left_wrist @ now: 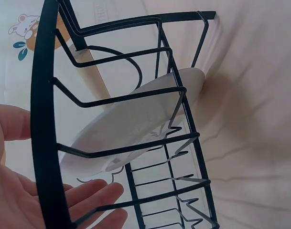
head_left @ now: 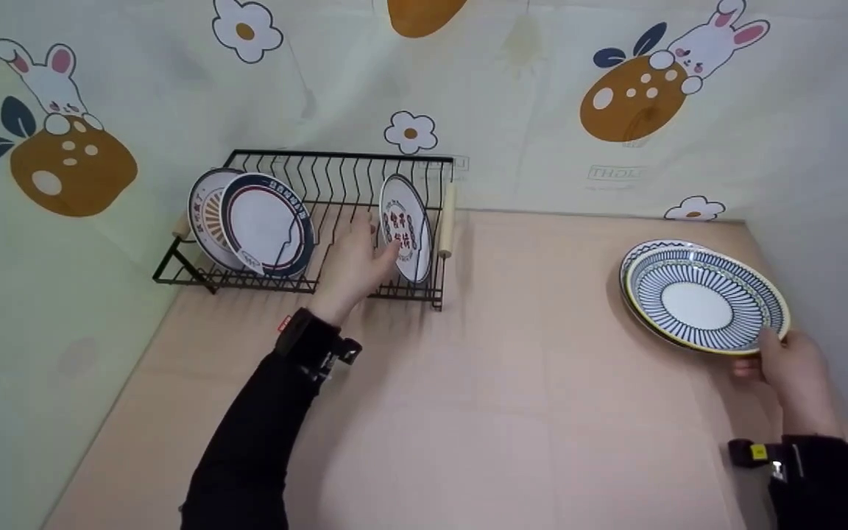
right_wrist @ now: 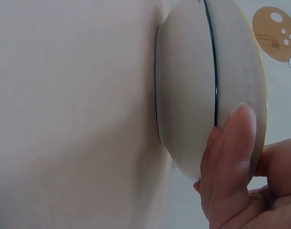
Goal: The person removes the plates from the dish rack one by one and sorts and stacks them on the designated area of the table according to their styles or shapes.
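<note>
A black wire dish rack (head_left: 343,156) stands at the back left, with plates upright in it. My left hand (head_left: 356,258) reaches into the rack beside a white plate with red writing (head_left: 407,228). In the left wrist view its fingers (left_wrist: 95,195) are fairly straight, close to the pale plate (left_wrist: 135,114); whether they touch it I cannot tell. Far right, my right hand (head_left: 799,368) pinches the near rim of a blue-striped plate (head_left: 696,305), thumb on top and fingers (right_wrist: 233,157) underneath. This plate lies stacked on another plate (right_wrist: 183,95).
At the rack's left end lean a dark-blue-rimmed plate (head_left: 268,227) and a tan-patterned plate (head_left: 207,221) behind it. A wooden handle (head_left: 448,219) forms the rack's right side. Behind the table (head_left: 527,353) rises a printed backdrop (head_left: 512,110).
</note>
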{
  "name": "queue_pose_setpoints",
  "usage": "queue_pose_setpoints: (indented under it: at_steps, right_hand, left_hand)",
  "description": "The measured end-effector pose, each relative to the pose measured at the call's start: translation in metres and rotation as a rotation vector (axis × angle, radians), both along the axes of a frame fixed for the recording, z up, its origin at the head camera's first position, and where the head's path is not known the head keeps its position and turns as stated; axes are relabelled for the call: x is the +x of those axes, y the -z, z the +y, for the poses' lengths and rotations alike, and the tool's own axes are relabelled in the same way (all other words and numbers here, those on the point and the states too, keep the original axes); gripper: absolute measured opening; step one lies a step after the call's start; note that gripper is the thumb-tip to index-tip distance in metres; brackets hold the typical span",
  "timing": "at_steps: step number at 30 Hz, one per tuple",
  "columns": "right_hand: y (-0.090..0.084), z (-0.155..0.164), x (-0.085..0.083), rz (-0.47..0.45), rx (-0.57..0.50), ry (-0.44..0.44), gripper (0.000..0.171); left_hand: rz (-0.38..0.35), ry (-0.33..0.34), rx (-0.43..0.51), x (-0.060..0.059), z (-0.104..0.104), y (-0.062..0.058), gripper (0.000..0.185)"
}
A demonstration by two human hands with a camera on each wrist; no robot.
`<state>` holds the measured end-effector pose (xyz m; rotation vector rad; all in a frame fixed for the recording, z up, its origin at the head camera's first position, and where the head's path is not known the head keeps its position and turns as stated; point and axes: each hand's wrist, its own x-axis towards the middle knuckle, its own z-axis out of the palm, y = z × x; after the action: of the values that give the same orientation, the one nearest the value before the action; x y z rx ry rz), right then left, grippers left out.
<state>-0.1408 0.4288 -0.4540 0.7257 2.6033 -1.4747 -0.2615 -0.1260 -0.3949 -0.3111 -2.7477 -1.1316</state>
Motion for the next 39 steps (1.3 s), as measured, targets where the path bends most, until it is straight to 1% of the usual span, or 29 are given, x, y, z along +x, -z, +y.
queue_pose_setpoints:
  at_steps: [5,8,11,12,15,17,19,22,27,30,34,39]
  right_hand:
    - [0.001,0.002,-0.002,-0.029,0.024,0.019,0.064]
    - [0.002,0.002,-0.003,-0.025,0.033,0.026,0.056]
    - [0.003,0.001,-0.003,0.002,0.023,0.017,0.049]
    - [0.003,0.0,-0.003,0.015,0.018,0.013,0.048]
    - [0.002,-0.002,-0.002,0.041,0.013,0.017,0.055]
    - [0.0,-0.004,-0.001,0.05,0.016,0.041,0.059]
    - [-0.003,-0.006,0.0,0.057,0.037,0.071,0.062]
    - [-0.008,-0.009,0.002,0.06,0.101,0.1,0.064]
    - [-0.018,-0.015,0.003,0.076,0.223,0.097,0.066]
    - [-0.023,-0.018,0.002,0.088,0.283,0.099,0.065]
    - [-0.027,-0.022,0.001,0.093,0.316,0.106,0.064]
    - [-0.029,-0.029,0.0,0.123,0.309,0.113,0.061]
  left_hand:
    - [-0.001,0.002,-0.016,-0.004,0.003,0.001,0.064]
    - [-0.009,-0.009,-0.039,-0.006,0.004,0.0,0.064]
    - [-0.017,-0.026,-0.067,-0.008,0.006,0.0,0.065]
    - [-0.019,-0.029,-0.074,-0.008,0.006,0.0,0.065]
    - [-0.028,-0.027,-0.079,-0.01,0.007,-0.001,0.067]
    - [-0.035,-0.026,-0.079,-0.01,0.008,-0.001,0.068]
    - [-0.042,-0.026,-0.08,-0.011,0.008,-0.001,0.067]
    - [-0.041,-0.028,-0.084,-0.011,0.009,-0.002,0.063]
    - [-0.024,-0.029,-0.107,-0.012,0.008,-0.002,0.056]
    - [-0.031,-0.03,-0.111,-0.013,0.009,-0.002,0.055]
    - [-0.051,-0.032,-0.109,-0.014,0.01,-0.003,0.057]
    - [-0.077,-0.048,-0.11,-0.015,0.012,-0.004,0.061]
